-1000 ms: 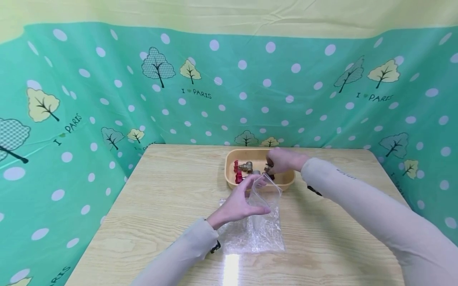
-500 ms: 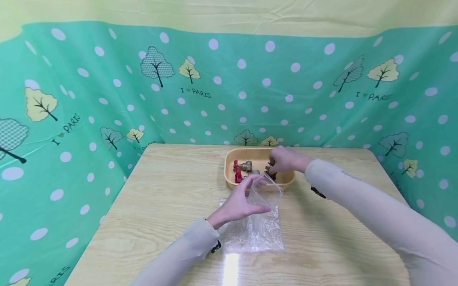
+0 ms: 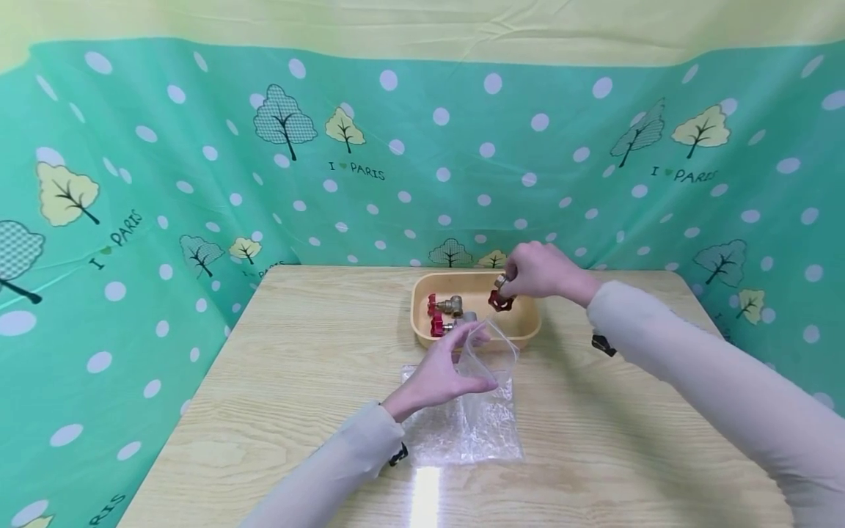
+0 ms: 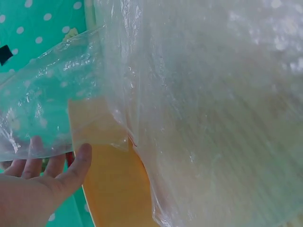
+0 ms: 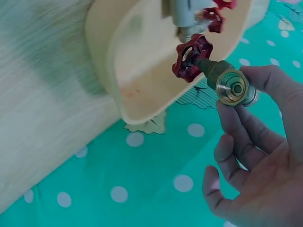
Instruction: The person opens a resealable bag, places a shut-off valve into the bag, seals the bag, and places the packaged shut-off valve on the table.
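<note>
In the head view my right hand (image 3: pixel 541 271) pinches a brass gate valve (image 5: pixel 222 78) with a dark red handwheel above the right part of a tan bin (image 3: pixel 527 336). The right wrist view has its threaded open end facing the camera, thumb and fingertips on the brass body, handwheel pointing away. My left hand (image 3: pixel 441 372), fingers and thumb spread in a C, holds a clear plastic bag (image 3: pixel 496 358) with its mouth open just in front of the bin. Two more red-handled valves lie in the bin, a brass one (image 3: pixel 452 305) and a greyer one (image 3: pixel 455 324).
More clear plastic bags (image 3: pixel 462 436) lie flat on the wooden table (image 3: pixel 297 367) under and in front of my left hand. A green dotted curtain (image 3: pixel 409 161) hangs behind the table and along both sides.
My right hand has lifted the valve up from inside the bin, so its red handwheel now shows. The left hand and the bag stay nearly still.
</note>
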`<state>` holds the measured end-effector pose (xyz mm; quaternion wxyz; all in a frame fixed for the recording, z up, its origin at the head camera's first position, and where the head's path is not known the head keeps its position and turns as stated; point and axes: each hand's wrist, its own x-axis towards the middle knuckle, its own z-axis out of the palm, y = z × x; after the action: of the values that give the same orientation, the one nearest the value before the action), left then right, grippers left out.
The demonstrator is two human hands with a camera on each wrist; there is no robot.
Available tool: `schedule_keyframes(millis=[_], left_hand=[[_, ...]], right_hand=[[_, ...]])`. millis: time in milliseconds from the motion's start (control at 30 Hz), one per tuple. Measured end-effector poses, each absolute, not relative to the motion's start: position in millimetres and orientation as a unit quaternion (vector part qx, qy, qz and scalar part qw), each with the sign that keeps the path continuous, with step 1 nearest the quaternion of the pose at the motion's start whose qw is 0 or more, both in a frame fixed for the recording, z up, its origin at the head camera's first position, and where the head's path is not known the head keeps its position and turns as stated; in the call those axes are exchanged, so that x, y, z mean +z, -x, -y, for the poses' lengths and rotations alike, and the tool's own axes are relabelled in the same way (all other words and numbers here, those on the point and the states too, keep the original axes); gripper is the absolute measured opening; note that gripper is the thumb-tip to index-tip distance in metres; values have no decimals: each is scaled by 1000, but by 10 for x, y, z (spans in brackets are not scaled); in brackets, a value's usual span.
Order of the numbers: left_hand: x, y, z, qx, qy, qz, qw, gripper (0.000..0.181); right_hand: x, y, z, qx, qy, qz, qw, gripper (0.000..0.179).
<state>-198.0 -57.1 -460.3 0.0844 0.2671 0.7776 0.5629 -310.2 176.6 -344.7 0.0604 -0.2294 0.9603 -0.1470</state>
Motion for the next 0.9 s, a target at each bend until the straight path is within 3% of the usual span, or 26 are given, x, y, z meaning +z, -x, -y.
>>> schedule_keyframes(millis=[267,900], left_hand=[[-4587,1978,564,557,-263,-784,80,84],[-4568,1940,496,575,-208,-789,58,74]], right_hand=[[-3210,2934,-1801,-161,207,-965,17,45],[-2651,2341,-1707,-179,196,-964,-36,39]])
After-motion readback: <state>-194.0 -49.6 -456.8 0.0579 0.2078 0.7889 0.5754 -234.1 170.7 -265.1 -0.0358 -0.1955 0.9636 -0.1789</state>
